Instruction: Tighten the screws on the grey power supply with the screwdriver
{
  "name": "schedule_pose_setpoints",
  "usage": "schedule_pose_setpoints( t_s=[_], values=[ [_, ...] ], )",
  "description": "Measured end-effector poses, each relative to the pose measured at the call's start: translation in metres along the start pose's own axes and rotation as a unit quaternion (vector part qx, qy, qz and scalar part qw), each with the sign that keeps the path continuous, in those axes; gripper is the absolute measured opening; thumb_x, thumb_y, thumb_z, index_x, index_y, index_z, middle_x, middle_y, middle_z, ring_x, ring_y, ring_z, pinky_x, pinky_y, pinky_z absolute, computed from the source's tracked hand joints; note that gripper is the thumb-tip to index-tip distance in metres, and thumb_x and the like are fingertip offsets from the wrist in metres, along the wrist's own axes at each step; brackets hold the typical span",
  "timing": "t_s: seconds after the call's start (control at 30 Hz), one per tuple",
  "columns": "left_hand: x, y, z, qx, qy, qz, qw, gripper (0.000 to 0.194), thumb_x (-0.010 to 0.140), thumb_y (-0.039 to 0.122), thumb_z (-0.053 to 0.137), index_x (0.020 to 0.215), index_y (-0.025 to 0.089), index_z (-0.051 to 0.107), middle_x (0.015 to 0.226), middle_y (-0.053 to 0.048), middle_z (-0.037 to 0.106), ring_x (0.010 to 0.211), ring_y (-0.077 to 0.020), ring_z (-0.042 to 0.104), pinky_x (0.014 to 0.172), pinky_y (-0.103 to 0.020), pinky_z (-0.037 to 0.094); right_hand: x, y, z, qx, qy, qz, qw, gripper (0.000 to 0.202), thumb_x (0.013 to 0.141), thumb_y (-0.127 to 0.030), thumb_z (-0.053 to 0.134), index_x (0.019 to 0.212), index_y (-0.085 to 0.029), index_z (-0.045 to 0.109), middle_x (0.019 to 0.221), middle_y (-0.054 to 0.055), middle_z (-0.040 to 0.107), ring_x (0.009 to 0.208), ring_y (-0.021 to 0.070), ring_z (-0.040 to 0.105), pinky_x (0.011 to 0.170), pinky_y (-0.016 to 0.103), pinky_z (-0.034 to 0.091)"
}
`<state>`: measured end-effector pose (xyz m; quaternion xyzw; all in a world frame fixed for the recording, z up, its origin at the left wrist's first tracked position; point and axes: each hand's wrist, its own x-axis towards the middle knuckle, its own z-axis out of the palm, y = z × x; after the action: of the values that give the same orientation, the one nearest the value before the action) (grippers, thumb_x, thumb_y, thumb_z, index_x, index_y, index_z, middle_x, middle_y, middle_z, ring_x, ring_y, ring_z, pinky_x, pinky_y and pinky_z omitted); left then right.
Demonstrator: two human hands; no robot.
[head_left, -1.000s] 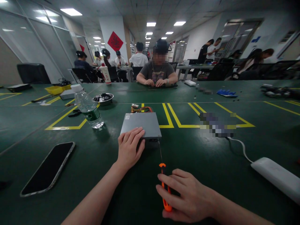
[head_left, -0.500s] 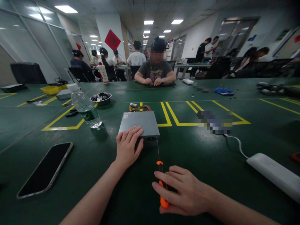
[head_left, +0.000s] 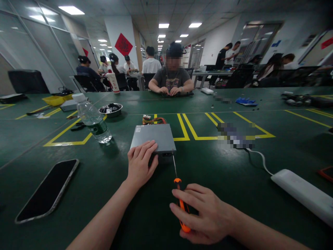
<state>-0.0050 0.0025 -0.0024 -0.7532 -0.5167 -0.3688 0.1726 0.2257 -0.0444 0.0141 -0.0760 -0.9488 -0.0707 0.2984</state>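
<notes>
Green table point(head_left: 221, 166) bore the whole job, with a grey power supply unit point(head_left: 154, 133) lying flat on it. The unit's casing looked closed, and I saw no panel lifted off it. By my reckoning little was done, and the screwdriver work at its near right corner was unfinished. The left hand point(head_left: 142, 158) lay over the unit's near left part, fingers across the top and thumb spread, pressing more than clasping. The right hand point(head_left: 208, 210), nearer than the unit, had its fingers curled loosely about the handle of an orange screwdriver point(head_left: 178, 182). Its shaft ran to that corner; whether the tip sat in a screw was too small to tell.

I counted one unit; two hands at work; one plastic bottle point(head_left: 92, 119) left of the unit; one metal bowl point(head_left: 118, 113) beyond it, leftward; one smartphone point(head_left: 48, 191) nearer and left; one screwdriver; one bundle of coloured wires point(head_left: 156, 120) just behind the unit.
</notes>
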Motion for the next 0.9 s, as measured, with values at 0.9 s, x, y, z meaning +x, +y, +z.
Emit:
schedule_pose_setpoints(
  t_s=[0.9],
  values=[
    [-0.0001,0.0014,-0.0003,0.005,0.001,-0.003,1.0,0.036,0.081,0.025,0.053,0.117,0.027,0.05,0.123,-0.002,0.059,0.112,-0.0222,0.053,0.09,-0.041,0.029,0.0018,-0.003,0.0011,0.011,0.036,0.01,0.999,0.032,0.095,-0.036,0.037,0.103,-0.009,0.053,0.094,0.016,0.065,0.081,0.0188,0.064,0.07,0.031,0.051]
  ],
)
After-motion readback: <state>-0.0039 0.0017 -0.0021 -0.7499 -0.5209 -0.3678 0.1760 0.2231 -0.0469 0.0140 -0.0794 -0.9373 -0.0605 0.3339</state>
